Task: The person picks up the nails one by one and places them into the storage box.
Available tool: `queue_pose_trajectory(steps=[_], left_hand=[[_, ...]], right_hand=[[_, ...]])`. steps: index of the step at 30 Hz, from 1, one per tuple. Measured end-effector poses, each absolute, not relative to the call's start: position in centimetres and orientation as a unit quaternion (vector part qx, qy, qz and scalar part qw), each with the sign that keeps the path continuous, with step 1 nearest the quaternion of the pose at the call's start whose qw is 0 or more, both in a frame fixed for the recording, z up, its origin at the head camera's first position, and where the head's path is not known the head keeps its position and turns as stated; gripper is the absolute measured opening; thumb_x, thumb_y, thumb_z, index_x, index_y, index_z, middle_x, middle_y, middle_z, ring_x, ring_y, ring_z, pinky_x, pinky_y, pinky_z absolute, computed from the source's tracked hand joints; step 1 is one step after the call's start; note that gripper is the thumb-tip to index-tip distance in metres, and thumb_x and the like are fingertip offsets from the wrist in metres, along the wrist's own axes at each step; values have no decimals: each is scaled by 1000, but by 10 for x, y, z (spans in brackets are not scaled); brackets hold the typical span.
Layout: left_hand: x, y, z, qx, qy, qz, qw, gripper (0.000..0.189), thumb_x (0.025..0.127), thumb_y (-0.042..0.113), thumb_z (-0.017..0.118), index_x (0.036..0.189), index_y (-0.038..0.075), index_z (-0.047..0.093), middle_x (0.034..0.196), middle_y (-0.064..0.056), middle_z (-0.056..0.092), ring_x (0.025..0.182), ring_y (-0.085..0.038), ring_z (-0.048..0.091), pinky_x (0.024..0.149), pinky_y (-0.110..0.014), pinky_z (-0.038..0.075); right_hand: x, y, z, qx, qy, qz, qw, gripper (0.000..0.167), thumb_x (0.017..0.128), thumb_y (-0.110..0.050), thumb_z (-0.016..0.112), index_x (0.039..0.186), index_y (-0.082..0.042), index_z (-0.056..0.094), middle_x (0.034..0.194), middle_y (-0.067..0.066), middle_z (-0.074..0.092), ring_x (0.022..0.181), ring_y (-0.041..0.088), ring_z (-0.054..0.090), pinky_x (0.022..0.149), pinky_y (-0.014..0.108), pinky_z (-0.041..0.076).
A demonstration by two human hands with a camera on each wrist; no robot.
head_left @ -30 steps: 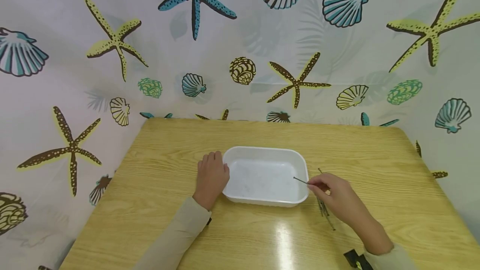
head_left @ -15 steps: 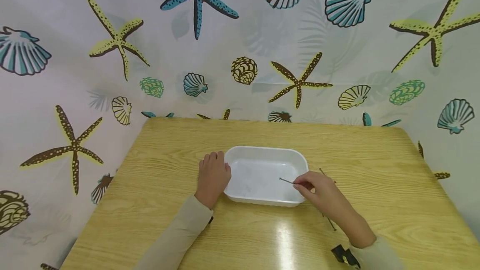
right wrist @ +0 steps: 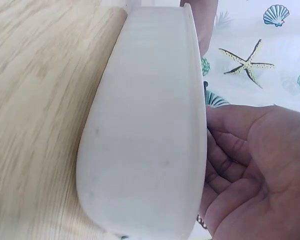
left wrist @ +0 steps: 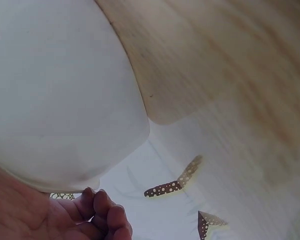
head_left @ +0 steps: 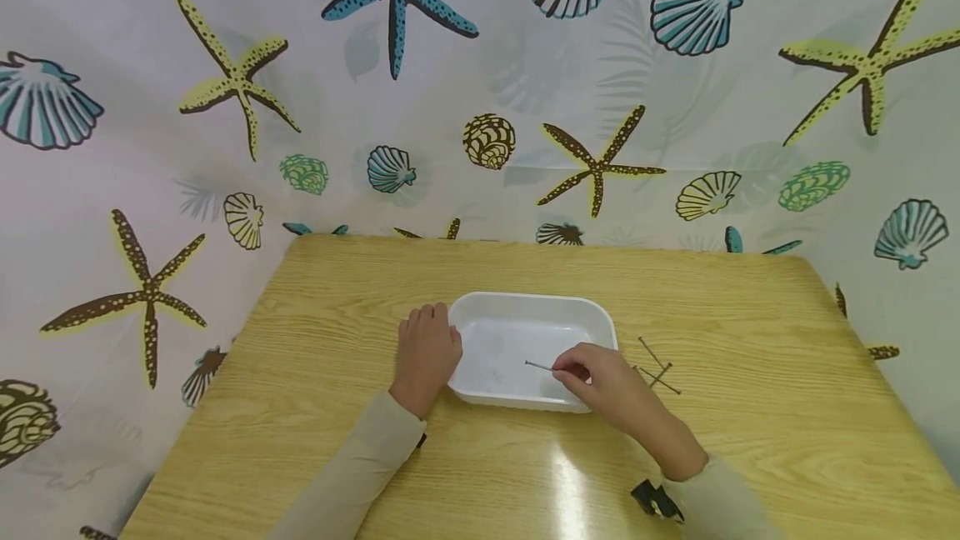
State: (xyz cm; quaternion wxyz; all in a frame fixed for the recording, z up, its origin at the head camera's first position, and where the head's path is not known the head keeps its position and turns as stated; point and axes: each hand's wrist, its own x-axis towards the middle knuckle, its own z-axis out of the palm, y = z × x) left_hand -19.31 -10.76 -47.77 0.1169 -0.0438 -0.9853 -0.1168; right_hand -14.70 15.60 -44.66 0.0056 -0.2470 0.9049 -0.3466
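A white rectangular tray [head_left: 517, 402] sits on the wooden table. My left hand [head_left: 427, 357] holds its left end, the curled fingers [left wrist: 110, 212] right at the rim in the left wrist view. Over the tray's right half, my right hand [head_left: 607, 382] pinches a long thin nail [head_left: 539, 366] between thumb and fingertips. The nail lies nearly level, its head pointing left above the tray floor. In the right wrist view, the tray's outer wall [right wrist: 145, 120] hides most of the nail, and the curled fingers [right wrist: 235, 150] show behind the rim.
Several more nails [head_left: 657, 376] lie crossed on the table [head_left: 750, 332] just right of the tray, partly behind the right hand. A curtain [head_left: 450, 65] with starfish and shells surrounds the table at the back and sides.
My right hand has moved left with the nail, from the tray's right rim to over its inside, uncovering some nails on the table. The left hand has stayed at the tray's left end.
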Motion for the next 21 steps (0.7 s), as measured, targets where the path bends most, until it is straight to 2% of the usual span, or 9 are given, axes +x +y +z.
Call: queue_pose_trajectory(steps=[10, 21], left_hand=[[-194, -107, -480, -40, -985, -121, 112, 29, 90, 23, 51, 107, 0, 56, 97, -12, 58, 90, -28, 52, 76, -42, 40], [-196, -108, -481, -35, -986, -123, 111, 28, 90, 22, 52, 107, 0, 56, 98, -13, 58, 91, -28, 52, 77, -42, 40]], right_hand=[[-152, 119, -449, -276, 901, -334, 26, 5, 86, -14, 65, 88, -10, 68, 79, -10, 58, 71, 4, 52, 65, 24, 46], [-165, 100, -463, -289, 888, -357, 32, 5, 85, -13, 66, 86, -9, 69, 78, -10, 61, 70, 4, 55, 65, 24, 47]])
